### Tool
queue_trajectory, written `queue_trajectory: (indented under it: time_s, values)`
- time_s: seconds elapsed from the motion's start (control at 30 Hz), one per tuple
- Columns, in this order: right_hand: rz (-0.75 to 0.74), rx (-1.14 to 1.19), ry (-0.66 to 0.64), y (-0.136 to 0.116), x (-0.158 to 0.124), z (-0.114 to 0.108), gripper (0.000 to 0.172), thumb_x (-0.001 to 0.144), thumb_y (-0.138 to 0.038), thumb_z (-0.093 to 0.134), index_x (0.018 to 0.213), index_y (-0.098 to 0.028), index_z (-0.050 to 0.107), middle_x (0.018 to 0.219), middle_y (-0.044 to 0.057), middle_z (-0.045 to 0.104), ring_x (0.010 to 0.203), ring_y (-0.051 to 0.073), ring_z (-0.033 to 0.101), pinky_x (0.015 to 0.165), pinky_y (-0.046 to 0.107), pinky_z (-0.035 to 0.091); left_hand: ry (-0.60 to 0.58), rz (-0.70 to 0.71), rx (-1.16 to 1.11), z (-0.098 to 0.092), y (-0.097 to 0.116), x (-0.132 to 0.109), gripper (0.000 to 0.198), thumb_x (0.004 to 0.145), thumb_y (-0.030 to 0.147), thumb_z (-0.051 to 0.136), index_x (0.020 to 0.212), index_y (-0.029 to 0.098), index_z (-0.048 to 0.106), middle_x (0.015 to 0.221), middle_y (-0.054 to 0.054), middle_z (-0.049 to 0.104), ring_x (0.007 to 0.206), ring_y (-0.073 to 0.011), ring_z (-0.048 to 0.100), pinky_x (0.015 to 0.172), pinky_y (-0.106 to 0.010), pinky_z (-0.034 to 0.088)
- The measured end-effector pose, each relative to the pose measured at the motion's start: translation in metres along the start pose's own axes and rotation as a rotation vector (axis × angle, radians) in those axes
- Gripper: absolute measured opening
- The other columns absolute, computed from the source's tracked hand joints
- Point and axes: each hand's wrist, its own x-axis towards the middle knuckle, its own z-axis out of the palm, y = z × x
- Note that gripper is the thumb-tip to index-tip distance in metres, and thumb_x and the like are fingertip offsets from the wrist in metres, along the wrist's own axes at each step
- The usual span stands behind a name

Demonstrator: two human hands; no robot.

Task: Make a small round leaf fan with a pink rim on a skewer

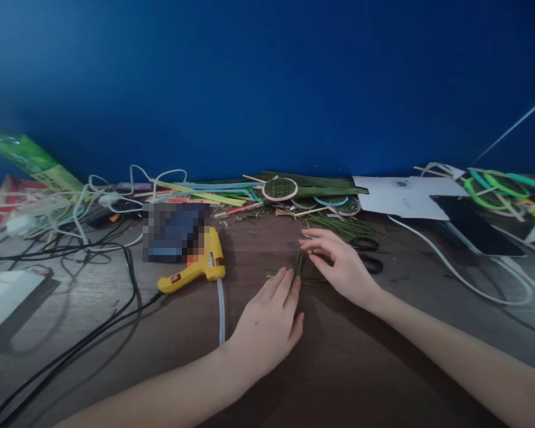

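Several narrow green leaf strips [298,265] lie crossed on the dark table in front of me. My left hand [267,321] rests palm down, its outstretched fingers pressing on the strips and its thumb off to the side. At the upper end of a strip, my right hand [339,261] has its fingers bent in and the fingertips around the strip end, which they partly hide. Just beyond my right hand is a pair of scissors, its black handles [369,254] showing.
A yellow glue gun [205,261] with a glue stick lies left, by a pixelated dark object [176,233]. Cables and a green bottle [31,156] fill the far left. Round woven pieces [280,188] and leaves lie along the blue wall. A white sheet [401,196] and phone [477,226] are right.
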Motion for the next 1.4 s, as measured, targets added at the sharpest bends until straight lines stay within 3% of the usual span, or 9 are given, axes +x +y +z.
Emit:
queue_trajectory:
  time_s: [0.13, 0.43, 0.6, 0.8, 1.0, 1.2, 1.4]
  values:
    - [-0.019, -0.04, -0.011, 0.0002, 0.0003, 0.0009, 0.025, 0.08, -0.005, 0.045, 0.094, -0.021, 0.058, 0.12, 0.009, 0.051, 0.111, 0.021, 0.052, 0.083, 0.036, 0.053, -0.004, -0.003, 0.004, 0.0001, 0.0001, 0.0006, 0.046, 0.083, 0.024, 0.044, 0.124, 0.004, 0.047, 0.13, -0.017, 0.05, 0.122, -0.0272, 0.045, 0.098, -0.038, 0.043]
    - [-0.079, -0.084, -0.088, -0.0049, -0.0001, 0.0012, 0.034, 0.08, -0.003, 0.043, 0.106, -0.022, 0.054, 0.143, 0.01, 0.028, 0.13, 0.024, 0.034, 0.092, 0.041, 0.049, 0.01, 0.006, 0.009, -0.0006, -0.0003, 0.0008, 0.044, 0.084, 0.024, 0.042, 0.123, 0.003, 0.048, 0.129, -0.017, 0.051, 0.122, -0.0273, 0.045, 0.098, -0.038, 0.043]
    - [-0.136, -0.07, -0.191, -0.0028, -0.0003, 0.0032, 0.037, 0.082, -0.003, 0.041, 0.113, -0.022, 0.05, 0.145, 0.01, 0.026, 0.129, 0.021, 0.036, 0.1, 0.042, 0.043, 0.009, -0.005, 0.005, 0.0005, -0.0002, 0.0007, 0.045, 0.084, 0.024, 0.042, 0.123, 0.004, 0.048, 0.129, -0.017, 0.051, 0.121, -0.0269, 0.045, 0.098, -0.038, 0.043]
    - [-0.155, -0.134, -0.188, -0.0008, 0.0004, 0.003, 0.037, 0.082, -0.004, 0.042, 0.115, -0.021, 0.049, 0.141, 0.011, 0.035, 0.13, 0.021, 0.035, 0.105, 0.043, 0.035, 0.004, -0.008, 0.004, 0.0006, -0.0006, -0.0001, 0.045, 0.083, 0.024, 0.043, 0.123, 0.004, 0.048, 0.13, -0.017, 0.05, 0.122, -0.0268, 0.045, 0.098, -0.038, 0.043]
    - [-0.148, -0.17, -0.157, -0.0009, 0.0005, 0.0026, 0.032, 0.082, -0.007, 0.045, 0.11, -0.02, 0.052, 0.135, 0.011, 0.042, 0.128, 0.021, 0.038, 0.104, 0.044, 0.036, -0.007, -0.011, 0.01, 0.0001, 0.0002, -0.0001, 0.046, 0.083, 0.024, 0.043, 0.124, 0.004, 0.047, 0.13, -0.017, 0.05, 0.122, -0.0272, 0.045, 0.099, -0.038, 0.042]
    - [-0.036, -0.22, -0.061, -0.0001, 0.0, 0.0036, 0.027, 0.079, -0.015, 0.056, 0.106, -0.019, 0.055, 0.121, 0.011, 0.054, 0.116, 0.025, 0.049, 0.098, 0.046, 0.041, -0.009, -0.008, 0.005, -0.0015, 0.0, -0.0001, 0.045, 0.084, 0.024, 0.042, 0.124, 0.004, 0.046, 0.131, -0.017, 0.049, 0.122, -0.0266, 0.044, 0.099, -0.038, 0.042]
    - [0.045, -0.203, -0.081, -0.0026, 0.0007, 0.0025, 0.028, 0.078, -0.016, 0.057, 0.105, -0.021, 0.055, 0.109, 0.008, 0.062, 0.103, 0.024, 0.058, 0.09, 0.044, 0.047, -0.001, 0.0, -0.005, -0.0017, 0.0001, 0.0001, 0.046, 0.084, 0.024, 0.043, 0.124, 0.004, 0.046, 0.13, -0.017, 0.049, 0.122, -0.0267, 0.044, 0.099, -0.038, 0.042]
